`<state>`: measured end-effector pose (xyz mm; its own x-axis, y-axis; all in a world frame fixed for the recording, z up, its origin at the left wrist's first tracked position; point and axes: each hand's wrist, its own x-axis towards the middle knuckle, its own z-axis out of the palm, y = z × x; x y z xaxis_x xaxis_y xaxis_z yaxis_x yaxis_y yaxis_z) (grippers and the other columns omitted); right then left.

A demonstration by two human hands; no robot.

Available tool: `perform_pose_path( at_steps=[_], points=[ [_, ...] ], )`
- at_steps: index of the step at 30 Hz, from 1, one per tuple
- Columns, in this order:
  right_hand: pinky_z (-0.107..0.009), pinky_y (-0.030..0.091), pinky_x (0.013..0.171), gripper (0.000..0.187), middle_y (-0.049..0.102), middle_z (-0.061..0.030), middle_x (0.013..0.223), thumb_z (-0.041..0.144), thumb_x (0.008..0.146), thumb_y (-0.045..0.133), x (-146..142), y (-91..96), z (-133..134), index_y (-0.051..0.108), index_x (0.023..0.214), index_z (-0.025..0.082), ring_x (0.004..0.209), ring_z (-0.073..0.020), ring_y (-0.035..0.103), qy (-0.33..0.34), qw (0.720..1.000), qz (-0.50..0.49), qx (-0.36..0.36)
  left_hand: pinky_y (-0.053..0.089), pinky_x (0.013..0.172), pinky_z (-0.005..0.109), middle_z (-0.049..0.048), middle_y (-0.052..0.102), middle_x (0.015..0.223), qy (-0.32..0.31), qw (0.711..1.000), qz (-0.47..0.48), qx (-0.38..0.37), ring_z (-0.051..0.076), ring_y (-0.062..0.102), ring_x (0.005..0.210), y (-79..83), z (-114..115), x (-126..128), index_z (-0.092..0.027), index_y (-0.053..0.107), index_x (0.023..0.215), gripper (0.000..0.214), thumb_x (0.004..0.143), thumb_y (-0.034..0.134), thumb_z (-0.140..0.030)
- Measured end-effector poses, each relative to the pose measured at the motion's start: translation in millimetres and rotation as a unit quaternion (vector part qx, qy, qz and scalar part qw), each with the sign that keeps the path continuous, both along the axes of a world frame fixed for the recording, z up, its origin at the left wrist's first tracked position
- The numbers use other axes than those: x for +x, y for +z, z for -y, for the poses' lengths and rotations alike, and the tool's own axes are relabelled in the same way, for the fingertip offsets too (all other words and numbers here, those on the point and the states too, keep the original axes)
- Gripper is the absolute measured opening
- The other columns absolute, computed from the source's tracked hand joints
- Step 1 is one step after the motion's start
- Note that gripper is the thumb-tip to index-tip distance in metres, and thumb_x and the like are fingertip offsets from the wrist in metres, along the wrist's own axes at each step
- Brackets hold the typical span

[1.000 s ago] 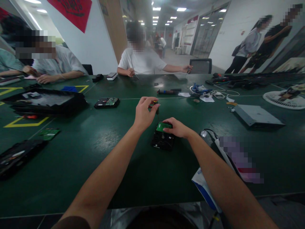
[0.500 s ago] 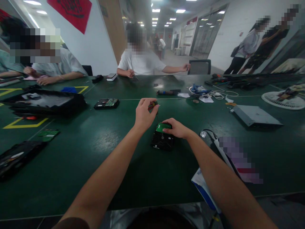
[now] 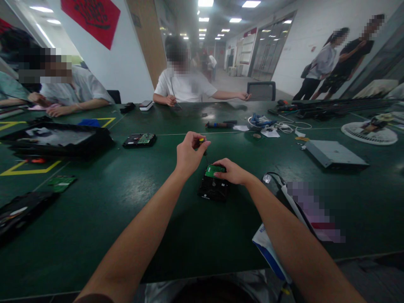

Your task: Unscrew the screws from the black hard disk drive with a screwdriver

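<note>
Left hand (image 3: 188, 155): fingers closed in a pinch on the small yellow-and-black-handled screwdriver (image 3: 202, 143) – its tip points down.
Right hand (image 3: 232, 171): loosely open, fingers laid on top of the drive, gripping nothing.
Drive: black boxy hard drive (image 3: 213, 188), green circuit board up – flat on the dark green worktop (image 3: 158, 219), just below the screwdriver.
Nearby: another black hard drive (image 3: 139, 139), well left.

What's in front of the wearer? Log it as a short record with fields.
Left hand: raised, pinching a small screwdriver, shaft pointing down toward the drive
Right hand: rests on the hard drive, over its green circuit board
Surface: dark green table
Nearby: second hard drive to the left; grey box to the right
Opposite: person in white shirt, seated
</note>
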<state>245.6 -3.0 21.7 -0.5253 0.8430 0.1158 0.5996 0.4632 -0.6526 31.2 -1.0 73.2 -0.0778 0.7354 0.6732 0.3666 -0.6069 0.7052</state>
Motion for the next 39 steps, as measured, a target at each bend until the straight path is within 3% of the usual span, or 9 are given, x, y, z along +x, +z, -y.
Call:
perform_pose_path(
  at_steps=[5,12,21,26,30,35,39],
  points=[
    [-0.045,0.048,0.105,0.047,0.066,-0.011,0.122,0.033,0.086,0.076,0.5,-2.5,-1.7,0.069,0.13,0.02,0.115,-0.0276,0.062,0.002,1.0,0.0,0.001,0.061,0.081,0.031,0.0037,0.071,0.102,0.015,0.999,-0.043,0.024,0.015,0.07,0.091,3.8,2.1,-1.8,-0.023,0.066,0.106,0.014,0.093,0.07,-0.022],
    [-0.042,0.048,0.104,0.048,0.066,-0.0119,0.122,0.034,0.086,0.076,0.8,-4.0,-2.5,0.069,0.13,0.018,0.113,-0.0274,0.063,0.003,1.0,0.0,0.005,0.06,0.081,0.032,0.0059,0.067,0.106,0.052,0.994,-0.086,0.051,0.017,0.067,0.095,10.0,6.3,-5.2,-0.024,0.074,0.109,0.022,0.093,0.066,-0.013],
    [-0.044,0.047,0.104,0.047,0.067,-0.0111,0.121,0.035,0.086,0.076,1.5,-5.5,-4.1,0.069,0.13,0.02,0.114,-0.0271,0.062,0.01,1.0,-0.004,0.011,0.061,0.08,0.032,0.0036,0.074,0.097,0.012,0.999,-0.031,0.0,0.016,0.073,0.086,2.0,2.3,1.4,-0.022,0.067,0.112,0.022,0.091,0.074,-0.025],
    [-0.044,0.046,0.106,0.05,0.065,-0.0112,0.123,0.038,0.086,0.076,2.1,-6.9,-5.8,0.068,0.132,0.02,0.116,-0.0271,0.061,0.008,1.0,0.003,0.005,0.062,0.075,0.027,0.0073,0.067,0.114,0.041,0.998,-0.044,0.031,0.017,0.069,0.099,3.4,5.8,2.1,-0.022,0.069,0.109,0.024,0.087,0.075,-0.016],
    [-0.043,0.048,0.104,0.049,0.065,-0.0118,0.121,0.036,0.087,0.076,1.3,-7.2,-5.5,0.067,0.132,0.018,0.112,-0.0267,0.062,0.01,1.0,0.005,0.008,0.063,0.08,0.03,0.0067,0.069,0.112,0.039,0.995,-0.083,0.047,0.017,0.069,0.102,7.3,6.6,-1.7,-0.023,0.07,0.112,0.025,0.09,0.069,-0.011],
    [-0.043,0.048,0.105,0.048,0.064,-0.0114,0.122,0.034,0.087,0.076,0.8,-5.4,-4.0,0.067,0.131,0.019,0.113,-0.0263,0.062,0.005,1.0,0.004,0.005,0.062,0.082,0.032,0.005,0.074,0.102,0.031,0.996,-0.072,0.035,0.017,0.072,0.093,5.4,2.7,-3.1,-0.021,0.067,0.108,0.015,0.093,0.069,-0.021],
    [-0.044,0.047,0.105,0.05,0.063,-0.0125,0.123,0.035,0.087,0.076,1.5,-4.8,-3.6,0.066,0.133,0.018,0.113,-0.0267,0.061,0.006,1.0,0.004,-0.003,0.062,0.077,0.03,0.0057,0.071,0.103,0.028,0.999,-0.028,0.014,0.018,0.071,0.094,0.1,0.1,-0.1,-0.021,0.064,0.105,0.023,0.087,0.078,-0.029]
  ],
)
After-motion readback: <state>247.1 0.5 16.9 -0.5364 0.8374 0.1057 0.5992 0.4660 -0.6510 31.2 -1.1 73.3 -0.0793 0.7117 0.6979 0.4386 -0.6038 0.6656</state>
